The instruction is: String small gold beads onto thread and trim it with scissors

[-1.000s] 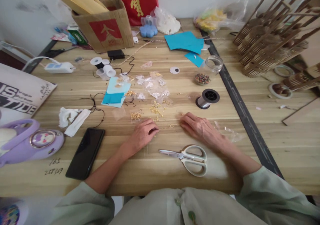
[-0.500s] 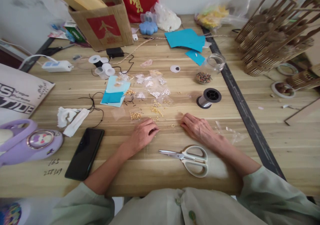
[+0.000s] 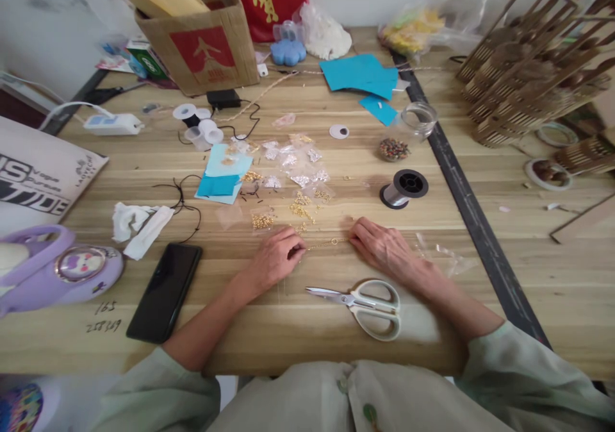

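A thin gold chain [image 3: 335, 241] with a small ring in its middle stretches low over the wooden table between my two hands. My left hand [image 3: 278, 252] pinches its left end, thumb and forefinger together. The right end is in the closed fingers of my right hand [image 3: 379, 245], whose fingertips are partly hidden. Just beyond my left hand lie a pile of gold beads [image 3: 262, 221] and loose gold findings [image 3: 302, 210]. White-handled scissors [image 3: 362, 305] rest nearer to me, their blades pointing left.
A wire spool [image 3: 404, 189] and a glass jar of beads [image 3: 394, 149] stand at the right. Small bags [image 3: 302, 163] and blue cards [image 3: 218, 185] lie further back. A black phone [image 3: 164, 293] is beside my left forearm. A paper bag [image 3: 206, 47] stands at the back left.
The whole view has shifted slightly, with things appearing a little further right. Both hands keep nearly the same pose on the chain.
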The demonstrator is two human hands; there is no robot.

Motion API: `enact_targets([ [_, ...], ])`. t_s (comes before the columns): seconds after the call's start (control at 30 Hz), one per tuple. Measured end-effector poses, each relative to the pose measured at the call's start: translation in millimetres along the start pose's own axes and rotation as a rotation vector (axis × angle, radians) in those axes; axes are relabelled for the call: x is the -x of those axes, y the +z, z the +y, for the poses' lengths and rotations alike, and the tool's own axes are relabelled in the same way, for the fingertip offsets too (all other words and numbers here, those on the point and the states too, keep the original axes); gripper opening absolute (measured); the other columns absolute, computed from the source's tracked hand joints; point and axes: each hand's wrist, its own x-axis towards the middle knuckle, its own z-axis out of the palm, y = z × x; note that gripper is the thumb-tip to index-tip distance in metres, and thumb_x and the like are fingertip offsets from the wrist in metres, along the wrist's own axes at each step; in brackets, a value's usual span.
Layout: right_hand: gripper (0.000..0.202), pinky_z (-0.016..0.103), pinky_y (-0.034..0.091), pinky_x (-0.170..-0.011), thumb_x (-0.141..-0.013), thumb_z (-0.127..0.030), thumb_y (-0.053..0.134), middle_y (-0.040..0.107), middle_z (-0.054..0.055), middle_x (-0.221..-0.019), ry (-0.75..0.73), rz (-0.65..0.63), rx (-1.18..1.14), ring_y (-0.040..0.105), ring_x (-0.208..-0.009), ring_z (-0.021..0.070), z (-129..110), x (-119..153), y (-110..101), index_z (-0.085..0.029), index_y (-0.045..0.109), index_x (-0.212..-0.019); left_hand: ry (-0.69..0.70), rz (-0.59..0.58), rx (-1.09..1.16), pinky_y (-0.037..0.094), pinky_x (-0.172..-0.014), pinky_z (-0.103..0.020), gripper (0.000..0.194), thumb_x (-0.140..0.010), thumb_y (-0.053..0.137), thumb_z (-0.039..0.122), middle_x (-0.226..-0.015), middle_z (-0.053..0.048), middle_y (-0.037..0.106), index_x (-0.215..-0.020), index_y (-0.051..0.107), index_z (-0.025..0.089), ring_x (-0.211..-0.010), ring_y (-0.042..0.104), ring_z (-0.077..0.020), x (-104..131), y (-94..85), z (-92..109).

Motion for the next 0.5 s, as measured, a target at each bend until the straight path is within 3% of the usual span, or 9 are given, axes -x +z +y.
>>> enact_targets([
  [0.5, 0.023, 0.026, 0.029, -0.055, -0.098, -0.022, 0.037, 0.058, 0.006, -0.084, -0.012, 0.034, -0.028, 0.054, -0.069, 0.0141, 2.7, 2.2, 6.6, -0.016, 0.055, -0.086, -0.099, -0.038, 0.103, 0.042, -0.062, -0.023, 0.007, -0.081, 0.062, 0.011, -0.073, -0.001, 0.061, -0.077, 0.066, 0.016, -0.067, 0.055, -0.0117, -2.3, -5.0, -0.7],
])
